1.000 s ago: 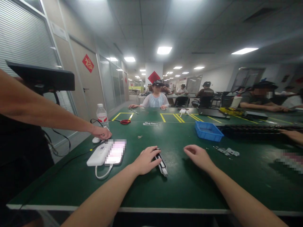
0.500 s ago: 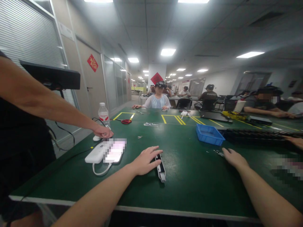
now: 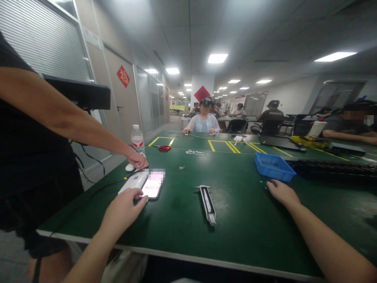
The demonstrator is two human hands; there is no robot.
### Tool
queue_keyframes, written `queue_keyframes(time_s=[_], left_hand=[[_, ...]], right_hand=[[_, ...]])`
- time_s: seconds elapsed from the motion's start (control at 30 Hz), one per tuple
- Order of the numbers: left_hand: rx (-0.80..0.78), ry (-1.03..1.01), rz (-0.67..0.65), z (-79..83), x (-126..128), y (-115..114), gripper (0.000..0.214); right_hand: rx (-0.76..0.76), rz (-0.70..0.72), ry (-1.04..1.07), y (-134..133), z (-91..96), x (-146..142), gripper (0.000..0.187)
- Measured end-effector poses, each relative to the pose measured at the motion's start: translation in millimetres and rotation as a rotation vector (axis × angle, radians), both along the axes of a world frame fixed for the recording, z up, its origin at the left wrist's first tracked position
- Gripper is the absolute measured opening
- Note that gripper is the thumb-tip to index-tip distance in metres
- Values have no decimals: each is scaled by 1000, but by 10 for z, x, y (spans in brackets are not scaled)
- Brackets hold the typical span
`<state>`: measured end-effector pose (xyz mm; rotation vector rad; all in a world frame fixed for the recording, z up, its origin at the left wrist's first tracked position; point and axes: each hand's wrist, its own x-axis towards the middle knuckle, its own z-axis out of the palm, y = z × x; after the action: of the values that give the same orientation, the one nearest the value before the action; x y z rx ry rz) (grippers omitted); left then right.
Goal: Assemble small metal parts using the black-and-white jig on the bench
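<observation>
My left hand (image 3: 125, 208) is at the near edge of a lit phone (image 3: 152, 188), its thumb and index finger curled close together. Whatever they grip cannot be made out. Beside the phone lies a white power bank (image 3: 134, 182), partly covered by that hand. In front of me rests a long narrow white-edged casing (image 3: 207, 204) with a dark hollow and a pale strip inside; thin metal pieces cross its far end. My right hand (image 3: 284, 193) has its fingers bent down to the table by the blue tray (image 3: 275, 167), among small shiny bits; what they hold is too small to name.
Another person's hand (image 3: 138, 159) reaches in from the left by a water bottle (image 3: 137, 138). Red-handled scissors (image 3: 164, 148), a small metal piece (image 3: 182, 168) and a flat strip of parts (image 3: 194, 152) lie farther off. A person (image 3: 204, 122) sits opposite. A long black rack (image 3: 332, 171) is at right.
My left hand has left the casing and moved left to the phone, uncovering the casing. My right hand stays by the blue tray, its fingers more curled. The view has shifted slightly.
</observation>
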<state>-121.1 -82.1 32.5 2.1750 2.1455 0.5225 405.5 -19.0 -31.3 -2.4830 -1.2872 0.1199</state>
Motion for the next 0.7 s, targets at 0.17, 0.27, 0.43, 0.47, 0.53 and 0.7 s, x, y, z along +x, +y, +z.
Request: queue_keyframes(time_s=[0.17, 0.27, 0.43, 0.47, 0.53, 0.7], left_hand=[[11, 288, 55, -41, 149, 20, 47], [-39, 374, 158, -24, 279, 7, 51], [-195, 291, 145, -52, 276, 70, 45], [-202, 265, 149, -54, 271, 95, 44], [-204, 220, 158, -45, 270, 142, 41], [-211, 202, 171, 23, 279, 184, 38]], right_hand=[[9, 23, -24, -44, -1, -45, 54], [15, 39, -14, -62, 11, -62, 54], [38, 59, -11, -33, -23, -17, 52], [42, 61, -11, -28, -32, -6, 52], [41, 72, -6, -27, -44, 10, 52], [63, 90, -20, -49, -42, 16, 50]])
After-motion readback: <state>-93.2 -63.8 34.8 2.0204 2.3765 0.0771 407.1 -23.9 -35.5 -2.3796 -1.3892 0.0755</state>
